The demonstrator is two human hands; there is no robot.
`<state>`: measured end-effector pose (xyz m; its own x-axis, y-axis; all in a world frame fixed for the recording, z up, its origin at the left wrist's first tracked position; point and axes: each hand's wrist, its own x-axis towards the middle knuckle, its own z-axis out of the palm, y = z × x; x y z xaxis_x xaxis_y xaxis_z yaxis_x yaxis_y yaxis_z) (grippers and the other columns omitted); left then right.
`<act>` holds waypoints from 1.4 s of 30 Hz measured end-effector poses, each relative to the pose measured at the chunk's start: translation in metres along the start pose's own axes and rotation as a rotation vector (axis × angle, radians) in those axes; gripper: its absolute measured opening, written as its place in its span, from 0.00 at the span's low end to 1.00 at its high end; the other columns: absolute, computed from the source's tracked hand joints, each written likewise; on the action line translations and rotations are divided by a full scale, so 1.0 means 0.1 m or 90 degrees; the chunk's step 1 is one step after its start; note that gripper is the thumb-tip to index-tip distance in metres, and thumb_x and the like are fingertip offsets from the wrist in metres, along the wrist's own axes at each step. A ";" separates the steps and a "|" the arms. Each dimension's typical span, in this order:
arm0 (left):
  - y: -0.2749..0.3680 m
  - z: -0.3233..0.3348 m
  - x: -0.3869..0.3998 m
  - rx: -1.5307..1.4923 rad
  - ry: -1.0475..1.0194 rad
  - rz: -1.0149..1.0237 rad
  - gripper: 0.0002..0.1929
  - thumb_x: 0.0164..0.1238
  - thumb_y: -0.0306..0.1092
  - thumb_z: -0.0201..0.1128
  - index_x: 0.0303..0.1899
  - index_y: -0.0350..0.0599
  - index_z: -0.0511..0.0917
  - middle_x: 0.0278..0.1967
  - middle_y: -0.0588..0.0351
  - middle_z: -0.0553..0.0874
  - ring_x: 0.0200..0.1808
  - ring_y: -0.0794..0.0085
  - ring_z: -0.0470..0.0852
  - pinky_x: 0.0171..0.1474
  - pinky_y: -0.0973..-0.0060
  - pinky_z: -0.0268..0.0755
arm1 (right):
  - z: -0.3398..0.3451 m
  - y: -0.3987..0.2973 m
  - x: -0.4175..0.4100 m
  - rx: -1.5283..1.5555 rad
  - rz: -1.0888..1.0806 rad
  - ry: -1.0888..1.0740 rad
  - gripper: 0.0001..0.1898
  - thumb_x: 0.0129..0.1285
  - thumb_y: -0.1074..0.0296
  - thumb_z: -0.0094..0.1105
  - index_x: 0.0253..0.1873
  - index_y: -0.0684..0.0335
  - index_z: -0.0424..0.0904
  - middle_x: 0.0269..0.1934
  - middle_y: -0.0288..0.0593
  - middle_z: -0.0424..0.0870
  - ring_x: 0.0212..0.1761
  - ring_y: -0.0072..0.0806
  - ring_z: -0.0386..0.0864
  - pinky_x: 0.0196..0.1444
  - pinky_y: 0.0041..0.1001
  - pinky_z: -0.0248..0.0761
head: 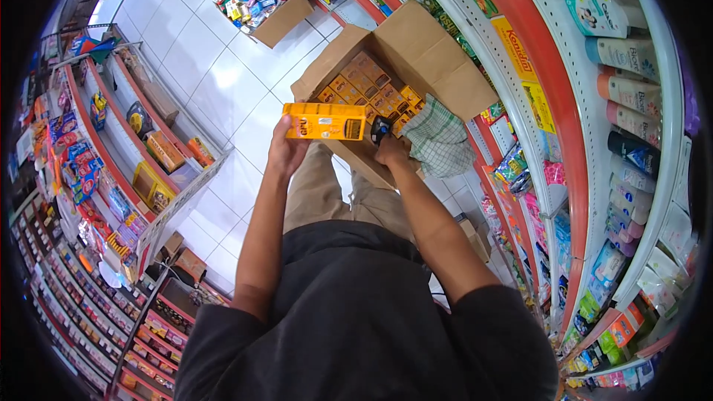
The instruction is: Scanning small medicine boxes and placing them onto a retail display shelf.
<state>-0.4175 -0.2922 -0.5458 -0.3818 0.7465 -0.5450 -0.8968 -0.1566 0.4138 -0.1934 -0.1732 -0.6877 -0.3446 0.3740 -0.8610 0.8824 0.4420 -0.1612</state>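
My left hand [285,147] grips the left end of a long yellow-orange product box [325,121] that bears printing. It is held above the near left side of an open cardboard carton [356,157]. Inside the carton, several rows of small orange boxes [362,78] are packed side by side. My right hand [391,151] is closed around a black hand-held tool [381,128] with a blue detail, just right of the yellow-orange box; its exact kind is hard to make out. A green-and-white checked cloth [440,139] drapes over the carton's right side.
Close on the right curve store shelves [574,178] with tubes [626,92] and packets. A second carton [284,19] heaped with small packs stands on the white tiled floor [217,86] ahead. To the left is a red-edged display rack [120,139] of snacks.
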 end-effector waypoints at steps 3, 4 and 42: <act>-0.11 0.04 -0.21 -0.073 0.003 0.009 0.26 0.72 0.57 0.50 0.58 0.44 0.72 0.54 0.53 0.80 0.57 0.61 0.77 0.64 0.58 0.64 | 0.10 0.09 0.24 -0.044 0.031 0.057 0.30 0.57 0.67 0.58 0.63 0.72 0.63 0.55 0.56 0.78 0.57 0.48 0.77 0.58 0.39 0.71; -0.12 0.06 -0.27 -0.139 -0.023 0.007 0.27 0.72 0.59 0.49 0.57 0.46 0.73 0.54 0.53 0.80 0.56 0.62 0.77 0.63 0.58 0.65 | 0.11 0.11 0.21 -0.041 0.035 0.057 0.30 0.57 0.67 0.58 0.63 0.72 0.63 0.55 0.56 0.78 0.57 0.48 0.77 0.58 0.39 0.71; 0.02 0.93 -0.57 0.064 -0.029 -0.218 0.29 0.74 0.57 0.48 0.60 0.42 0.69 0.53 0.46 0.80 0.53 0.58 0.80 0.59 0.63 0.72 | -1.33 -1.14 -2.47 0.372 -0.411 0.298 0.53 0.52 0.57 0.67 0.72 0.77 0.39 0.72 0.67 0.47 0.75 0.55 0.50 0.72 0.37 0.53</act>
<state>-0.3766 -0.2748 -0.4457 -0.0501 0.7733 -0.6320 -0.9435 0.1709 0.2840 -0.2518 -0.2076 -0.3926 -0.7966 0.5425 -0.2669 0.4563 0.2499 -0.8540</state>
